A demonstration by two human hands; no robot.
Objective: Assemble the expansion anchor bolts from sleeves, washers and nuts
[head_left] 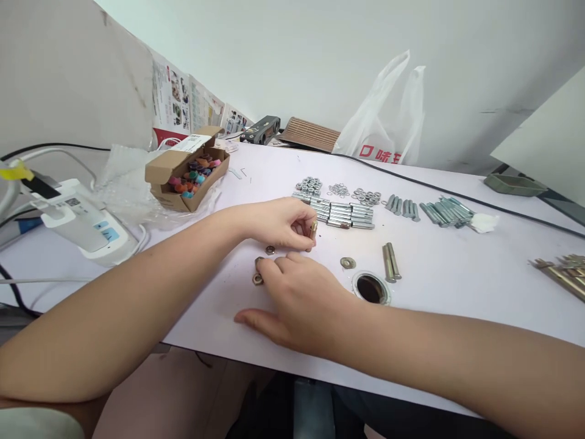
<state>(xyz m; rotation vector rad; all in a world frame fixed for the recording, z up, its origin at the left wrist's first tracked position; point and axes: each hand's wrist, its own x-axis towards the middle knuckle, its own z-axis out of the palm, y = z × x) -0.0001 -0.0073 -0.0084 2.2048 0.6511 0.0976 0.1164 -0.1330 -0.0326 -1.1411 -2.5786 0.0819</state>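
Observation:
My left hand (287,222) is closed, pinching a small brass-coloured bolt (314,229) upright between thumb and fingers; its lower part is hidden. Just in front, my right hand (299,292) is held palm down with its thumb spread away. Its index finger touches or hovers over a nut (258,261); contact is unclear. A second nut (258,279) lies beside that finger, and another nut (270,250) is under the left wrist. To the right, washers (348,263) lie near two yellowish bolts (392,262).
Behind the hands are metal sleeves (350,214), piled nuts (309,185), small rings (339,190) and grey bolts (445,212). A round hole (371,288) opens in the table (219,311). Left stand a cardboard box (171,194) and a white device (86,225); a black cable (439,190) crosses behind.

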